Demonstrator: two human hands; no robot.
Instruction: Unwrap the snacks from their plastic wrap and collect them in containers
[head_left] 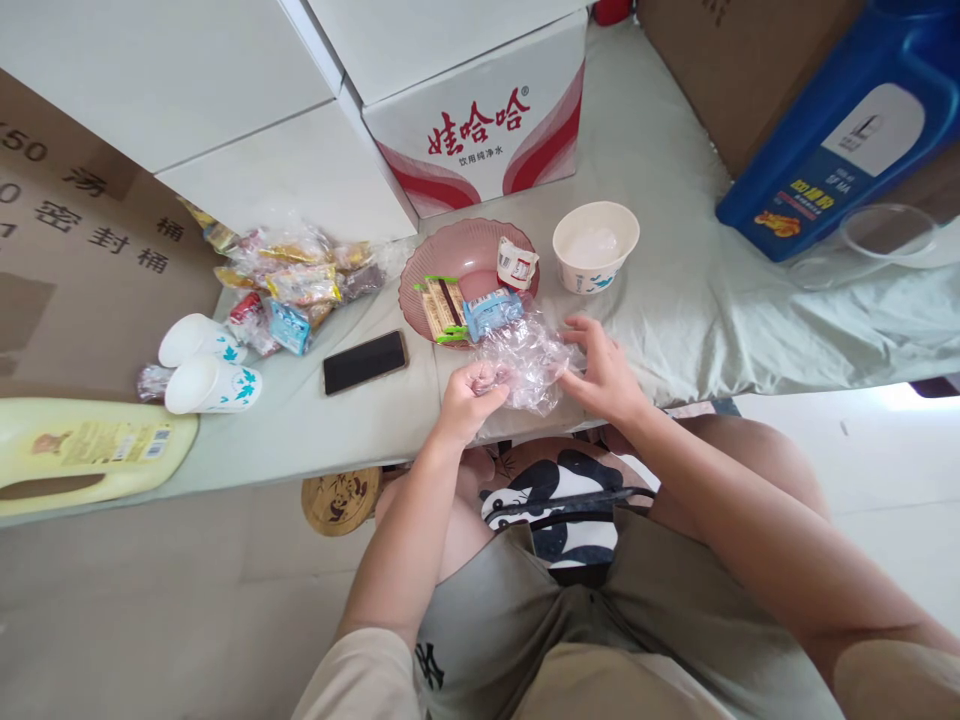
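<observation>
My left hand [469, 395] is closed, pinching the near left edge of a crumpled clear plastic bag [529, 362] at the table's front edge. My right hand [600, 370] grips the bag's right side, fingers curled round the plastic. Just behind the bag stands a pink glass plate [457, 255] with a few wrapped snacks [480, 305] on it. A white paper bowl [596, 245] sits to the right of the plate.
A black phone [365, 362] lies left of my hands. Further left are a pile of snack packets [296, 280], two tipped paper cups [206, 370] and a yellow jug [82, 450]. White cartons [480, 110] stand behind; a blue jug [847, 130] and a clear bowl [889, 230] are at right.
</observation>
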